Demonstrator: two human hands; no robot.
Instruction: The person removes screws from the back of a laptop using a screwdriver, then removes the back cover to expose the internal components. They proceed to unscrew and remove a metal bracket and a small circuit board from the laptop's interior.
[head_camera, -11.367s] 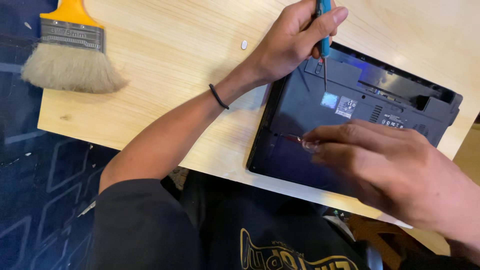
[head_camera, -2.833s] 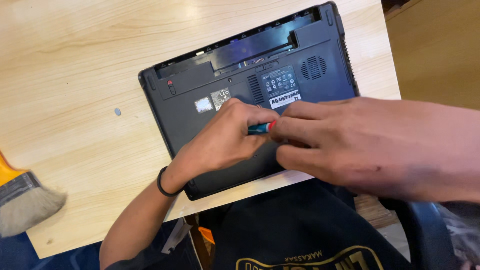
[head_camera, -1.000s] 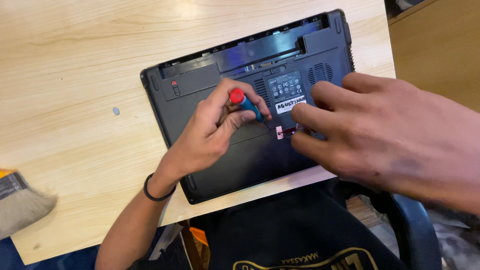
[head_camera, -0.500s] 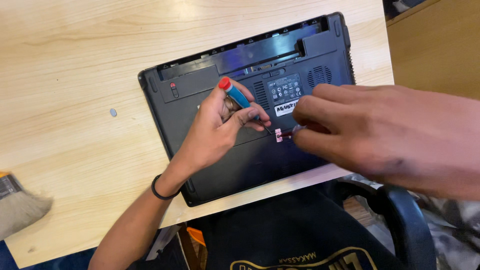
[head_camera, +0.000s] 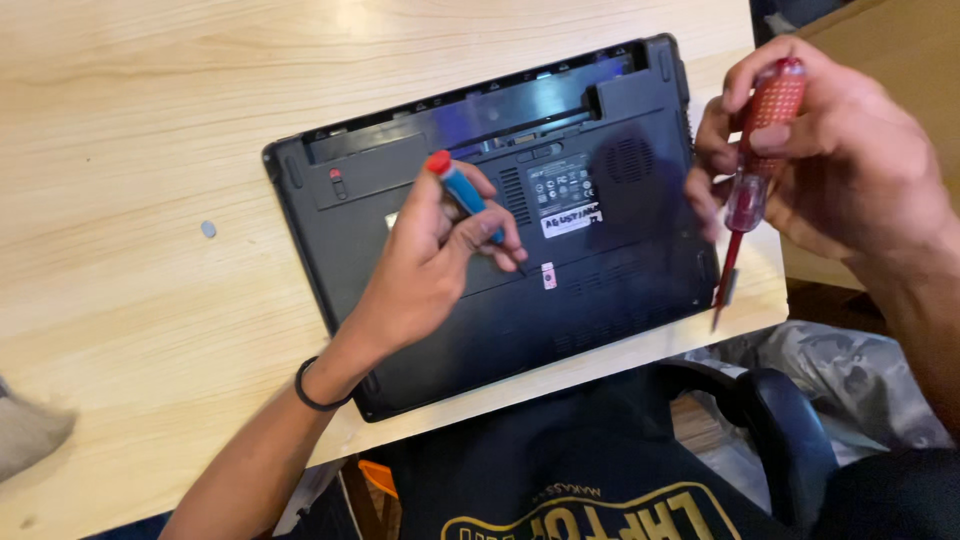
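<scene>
Pale wooden tabletop (head_camera: 130, 150) carries the upturned black laptop (head_camera: 600, 250), my landmark. My left hand (head_camera: 425, 265) pinches a blue screwdriver (head_camera: 467, 195) over the laptop's middle, tip down on the base panel: unscrewing, I judge. My right hand (head_camera: 830, 165) grips a red screwdriver (head_camera: 750, 180) off the laptop's right edge; next it needs aligning.

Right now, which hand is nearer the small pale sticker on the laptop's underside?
Left. The left hand with the blue screwdriver is just beside the sticker; the right hand is off past the laptop edge.
</scene>
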